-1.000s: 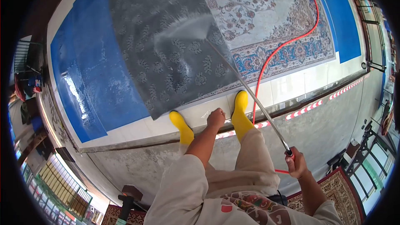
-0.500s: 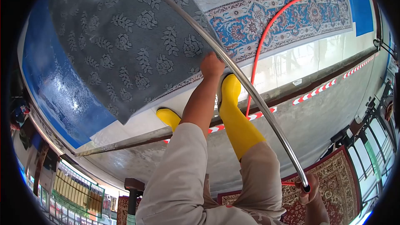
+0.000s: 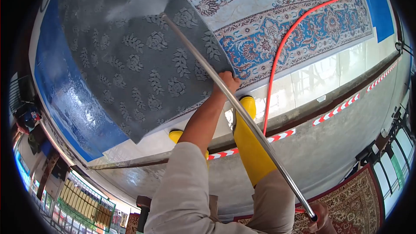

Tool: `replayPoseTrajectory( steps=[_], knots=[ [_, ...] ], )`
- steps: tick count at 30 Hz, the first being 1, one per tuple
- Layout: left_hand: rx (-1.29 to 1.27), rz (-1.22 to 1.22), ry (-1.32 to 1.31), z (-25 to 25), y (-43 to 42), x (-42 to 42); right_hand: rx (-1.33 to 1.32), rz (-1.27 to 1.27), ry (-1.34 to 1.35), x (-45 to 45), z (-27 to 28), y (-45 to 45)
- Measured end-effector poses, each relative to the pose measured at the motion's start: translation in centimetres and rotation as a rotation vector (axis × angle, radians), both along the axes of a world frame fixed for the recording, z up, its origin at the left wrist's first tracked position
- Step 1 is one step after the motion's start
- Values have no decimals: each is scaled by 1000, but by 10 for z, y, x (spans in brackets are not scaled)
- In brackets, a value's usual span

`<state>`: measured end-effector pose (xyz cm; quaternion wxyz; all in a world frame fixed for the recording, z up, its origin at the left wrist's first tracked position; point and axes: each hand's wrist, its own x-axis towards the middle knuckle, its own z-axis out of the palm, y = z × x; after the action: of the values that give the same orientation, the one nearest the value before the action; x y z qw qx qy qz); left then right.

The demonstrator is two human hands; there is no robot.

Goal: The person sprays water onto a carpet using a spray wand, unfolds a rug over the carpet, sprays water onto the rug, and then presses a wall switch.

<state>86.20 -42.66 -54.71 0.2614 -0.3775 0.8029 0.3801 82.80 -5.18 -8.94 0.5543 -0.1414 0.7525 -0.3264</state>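
A long shiny metal spray lance [image 3: 268,149] runs diagonally across the view. A fan of white water spray [image 3: 145,1] leaves its far tip. My left hand [image 3: 227,81] is closed around the middle of the lance. At the near end, low on the right, my right hand [image 3: 320,217] is closed around the lance end, partly cut off by shadow and the frame edge. Under the spray lies a dark grey rug [image 3: 143,56] with raised flowers and leaves. Beside it is a patterned blue and cream rug [image 3: 299,34].
A red hose [image 3: 272,73] curves over the patterned rug and down past my yellow boots [image 3: 249,147]. Wet blue flooring [image 3: 82,108] borders the grey rug. A step edge with red and white tape [image 3: 281,135] crosses the floor. Another red rug [image 3: 351,197] lies behind me.
The lance tip and my left hand have shifted down in view, and the spray fan now shows more clearly over the grey rug. The whole view has also shifted slightly.
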Motion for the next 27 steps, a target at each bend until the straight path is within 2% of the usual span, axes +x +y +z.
replayPoseTrajectory(
  steps=[2, 4, 5, 6, 8, 10, 11, 16, 18, 22, 24, 27],
  knots=[
    [5, -40, 152, 16, 1, 24, 2, 7, -34, 7, 7, 17],
    [233, -128, 405, 57, -4, 37, 6, 19, -48, 17, 16, 31],
    [600, -100, 354, 41, 20, 53, 18, 20, -44, 17, 19, 27],
    [564, -328, 523, 37, 80, 79, 26, 31, -36, 18, 24, 24],
    [819, -360, 457, 77, 129, 73, 51, 56, -21, 22, 32, 11],
    [648, 140, 308, 66, 149, 60, 78, 94, 4, 25, 43, -2],
    [624, 262, 332, 56, 151, 64, 94, 108, 9, 28, 47, -8],
    [560, 36, 109, 76, 103, 146, 246, 199, 53, 58, 49, -16],
    [450, 42, -15, 81, 75, 198, 245, 232, 121, 71, 41, -9],
    [295, 247, -185, 159, 5, 296, 223, 209, 161, 89, 51, -50],
    [264, 253, -223, 191, -15, 352, 207, 248, 162, 93, 68, -86],
    [132, 281, -133, 254, -34, 429, 87, 280, 216, 104, 88, -134]
  ],
)
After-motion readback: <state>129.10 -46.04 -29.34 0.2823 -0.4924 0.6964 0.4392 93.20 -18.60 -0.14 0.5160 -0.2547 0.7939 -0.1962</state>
